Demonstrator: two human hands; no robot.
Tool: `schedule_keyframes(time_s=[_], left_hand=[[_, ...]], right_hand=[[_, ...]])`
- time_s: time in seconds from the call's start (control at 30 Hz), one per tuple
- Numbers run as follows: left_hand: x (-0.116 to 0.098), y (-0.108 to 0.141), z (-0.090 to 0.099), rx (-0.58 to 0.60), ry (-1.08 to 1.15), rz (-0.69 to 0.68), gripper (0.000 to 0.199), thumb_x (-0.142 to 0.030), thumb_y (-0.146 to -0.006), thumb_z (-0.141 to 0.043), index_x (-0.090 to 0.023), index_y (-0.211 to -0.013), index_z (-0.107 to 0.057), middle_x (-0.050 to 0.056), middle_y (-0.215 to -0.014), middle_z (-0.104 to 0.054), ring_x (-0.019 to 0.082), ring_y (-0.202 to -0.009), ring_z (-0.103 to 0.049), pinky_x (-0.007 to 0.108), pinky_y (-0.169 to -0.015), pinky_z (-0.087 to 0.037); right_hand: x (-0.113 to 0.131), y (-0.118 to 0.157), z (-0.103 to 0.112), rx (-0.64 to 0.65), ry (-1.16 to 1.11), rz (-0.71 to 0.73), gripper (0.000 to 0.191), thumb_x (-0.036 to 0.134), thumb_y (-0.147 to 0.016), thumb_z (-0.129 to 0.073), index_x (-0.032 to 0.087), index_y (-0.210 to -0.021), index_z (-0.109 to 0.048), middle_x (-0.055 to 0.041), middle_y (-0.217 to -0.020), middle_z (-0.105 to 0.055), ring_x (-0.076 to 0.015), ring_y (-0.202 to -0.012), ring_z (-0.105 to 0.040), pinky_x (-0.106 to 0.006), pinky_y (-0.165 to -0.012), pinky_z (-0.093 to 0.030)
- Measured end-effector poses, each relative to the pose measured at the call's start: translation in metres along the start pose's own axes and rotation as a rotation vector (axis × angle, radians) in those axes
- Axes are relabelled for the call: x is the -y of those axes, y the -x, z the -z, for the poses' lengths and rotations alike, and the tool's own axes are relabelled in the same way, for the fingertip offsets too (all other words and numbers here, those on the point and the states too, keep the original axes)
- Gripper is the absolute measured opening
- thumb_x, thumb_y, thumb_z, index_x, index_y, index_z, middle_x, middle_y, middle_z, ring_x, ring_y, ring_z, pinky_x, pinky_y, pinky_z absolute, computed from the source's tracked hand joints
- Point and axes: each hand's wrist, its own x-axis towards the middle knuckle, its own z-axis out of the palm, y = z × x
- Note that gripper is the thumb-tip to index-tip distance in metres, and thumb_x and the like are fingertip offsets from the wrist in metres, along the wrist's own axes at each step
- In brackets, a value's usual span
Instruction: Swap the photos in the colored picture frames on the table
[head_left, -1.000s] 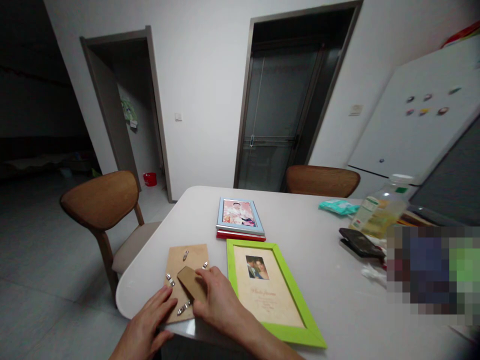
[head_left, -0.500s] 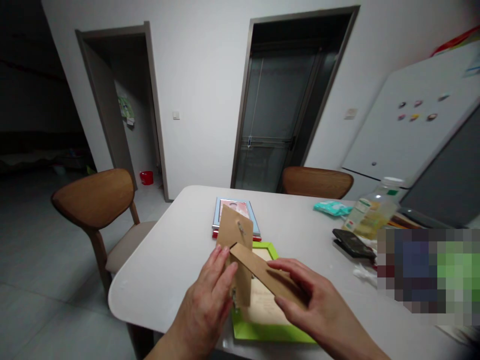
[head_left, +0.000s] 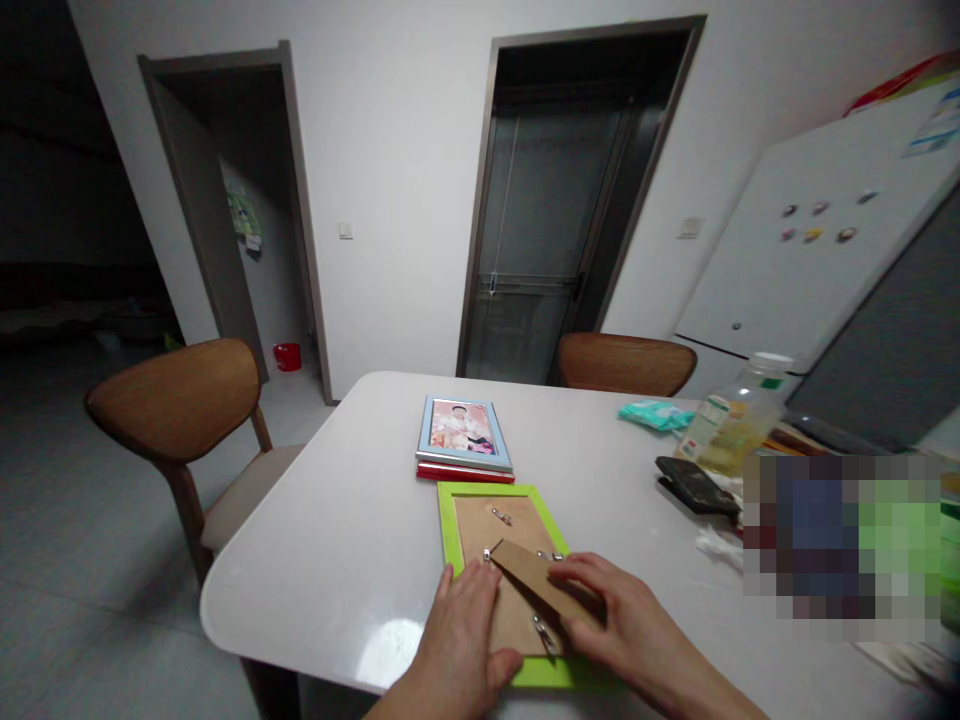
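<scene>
A lime-green picture frame (head_left: pixel 448 520) lies face down near the table's front edge. Its brown backing board (head_left: pixel 480 510) sits within the frame, with several small metal clips, one of them a clip (head_left: pixel 544 636) near the bottom. From the board a brown stand leg (head_left: pixel 536 575) sticks up at a slant. My right hand (head_left: pixel 622 615) grips this leg between thumb and fingers. My left hand (head_left: pixel 465 630) rests with fingers stretched out on the left side of the board and frame.
Behind the green frame, a light-blue photo frame (head_left: pixel 499 430) is stacked on a red one (head_left: pixel 465 472). On the right of the white table (head_left: pixel 337 540) are a bottle (head_left: pixel 739 415), a teal packet (head_left: pixel 656 415) and a dark object (head_left: pixel 694 487). Wooden chairs stand left (head_left: pixel 176 400) and behind (head_left: pixel 626 362).
The backing board, tilted up before, has come down flat into the green frame, covering the pale sheet. Both hands have lowered with it, and the blue frame's photo is now uncovered.
</scene>
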Motion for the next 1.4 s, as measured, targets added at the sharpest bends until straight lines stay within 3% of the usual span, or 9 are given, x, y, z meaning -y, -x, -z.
schedule_keyframes(time_s=[0.13, 0.33, 0.47, 0.57, 0.73, 0.93, 1.17, 1.3, 1.4], left_hand=[[0.000, 0.005, 0.011, 0.036, -0.039, 0.043, 0.044, -0.021, -0.067, -0.059, -0.014, -0.108, -0.049, 0.013, -0.127, -0.042, 0.025, -0.119, -0.033, 0.048, -0.100, -0.019], [0.016, 0.006, 0.025, -0.002, -0.074, -0.001, 0.021, -0.009, -0.077, -0.043, -0.021, -0.087, -0.057, 0.004, -0.111, -0.056, 0.016, -0.111, -0.043, 0.036, -0.096, -0.028], [0.020, 0.015, 0.027, 0.013, -0.088, 0.005, 0.018, -0.025, -0.074, -0.054, -0.020, -0.091, -0.054, 0.007, -0.120, -0.049, 0.022, -0.116, -0.037, 0.045, -0.097, -0.023], [0.024, 0.024, 0.025, 0.053, -0.113, -0.006, 0.037, -0.031, -0.063, -0.065, -0.019, -0.096, -0.051, 0.009, -0.127, -0.042, 0.024, -0.120, -0.030, 0.050, -0.099, -0.017], [0.034, 0.031, 0.028, 0.096, -0.081, -0.037, 0.027, -0.021, -0.066, -0.061, -0.019, -0.091, -0.050, 0.007, -0.129, -0.040, 0.019, -0.122, -0.027, 0.038, -0.101, -0.021], [0.037, 0.031, 0.036, 0.114, -0.039, -0.016, 0.024, -0.016, -0.064, -0.060, -0.018, -0.086, -0.051, 0.006, -0.129, -0.039, 0.018, -0.122, -0.026, 0.033, -0.101, -0.022], [0.039, 0.033, 0.045, 0.122, 0.008, -0.015, 0.022, -0.018, -0.065, -0.061, -0.020, -0.084, -0.050, 0.003, -0.128, -0.042, 0.016, -0.122, -0.027, 0.030, -0.101, -0.024], [0.041, 0.035, 0.045, 0.116, 0.020, -0.005, 0.022, -0.017, -0.064, -0.060, -0.020, -0.083, -0.050, 0.002, -0.127, -0.043, 0.016, -0.122, -0.027, 0.030, -0.101, -0.023], [0.042, 0.036, 0.043, 0.108, 0.020, -0.004, 0.022, -0.017, -0.064, -0.058, -0.021, -0.084, -0.050, 0.001, -0.127, -0.042, 0.016, -0.122, -0.027, 0.030, -0.101, -0.023]], right_hand=[[0.000, 0.001, -0.013, 0.007, 0.048, 0.025, 0.031, 0.017, -0.060, -0.047, 0.018, -0.087, -0.060, -0.0068, -0.094, -0.057, -0.0183, -0.088, -0.054, -0.030, -0.082, -0.040], [-0.012, -0.003, -0.052, -0.110, 0.123, 0.116, 0.031, 0.019, -0.066, -0.046, 0.016, -0.093, -0.059, -0.0104, -0.102, -0.053, -0.0199, -0.096, -0.050, -0.033, -0.087, -0.039], [-0.018, -0.001, -0.068, -0.196, 0.203, 0.225, 0.029, 0.019, -0.068, -0.048, 0.018, -0.095, -0.058, -0.0102, -0.101, -0.053, -0.0217, -0.096, -0.048, -0.038, -0.084, -0.040], [-0.014, 0.003, -0.065, -0.189, 0.241, 0.303, 0.026, 0.020, -0.073, -0.046, 0.022, -0.095, -0.058, -0.0092, -0.104, -0.052, -0.0215, -0.097, -0.047, -0.039, -0.082, -0.039], [-0.003, -0.001, -0.056, -0.044, 0.240, 0.365, 0.021, 0.021, -0.076, -0.046, 0.028, -0.088, -0.062, -0.0061, -0.099, -0.053, -0.0193, -0.092, -0.047, -0.036, -0.077, -0.039], [0.007, -0.024, -0.067, 0.050, 0.204, 0.424, 0.013, 0.022, -0.071, -0.055, 0.028, -0.074, -0.065, -0.0038, -0.090, -0.054, -0.0180, -0.086, -0.047, -0.034, -0.072, -0.036], [0.017, -0.017, -0.062, 0.142, 0.161, 0.499, 0.025, 0.011, -0.068, -0.050, 0.027, -0.081, -0.063, -0.0026, -0.095, -0.052, -0.0177, -0.092, -0.043, -0.035, -0.078, -0.033], [0.018, -0.009, -0.058, 0.129, 0.145, 0.526, 0.031, 0.008, -0.066, -0.048, 0.027, -0.086, -0.061, -0.0026, -0.098, -0.051, -0.0181, -0.095, -0.042, -0.037, -0.082, -0.033], [0.011, -0.013, -0.058, 0.042, 0.105, 0.498, 0.029, 0.012, -0.072, -0.044, 0.025, -0.092, -0.060, -0.0048, -0.099, -0.052, -0.0174, -0.093, -0.045, -0.034, -0.080, -0.037]])
